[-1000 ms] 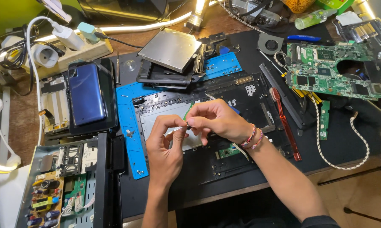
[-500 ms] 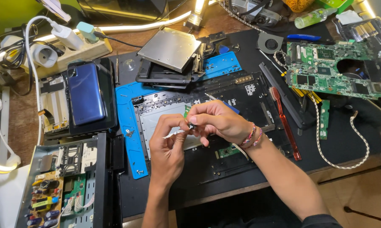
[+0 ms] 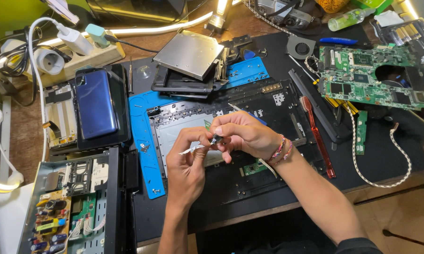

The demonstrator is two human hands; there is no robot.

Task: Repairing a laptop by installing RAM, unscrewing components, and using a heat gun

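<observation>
Both hands meet over an opened black laptop shell with a grey metal plate inside. My left hand pinches a thin white strip that sticks out to the left. My right hand, with bead bracelets at the wrist, pinches a small dark part with a green edge right against the left fingertips. Which hand bears the small part's weight I cannot tell. A small green circuit board lies in the shell just under my right wrist.
A blue mat lies under the shell. A blue phone rests at the left, a silver drive behind, a green motherboard at the right, a red toothbrush beside the shell, an open power supply at the front left.
My hands have shifted slightly toward me and the white strip now juts out more clearly to the left of my left fingers. Everything else on the bench is unmoved.
</observation>
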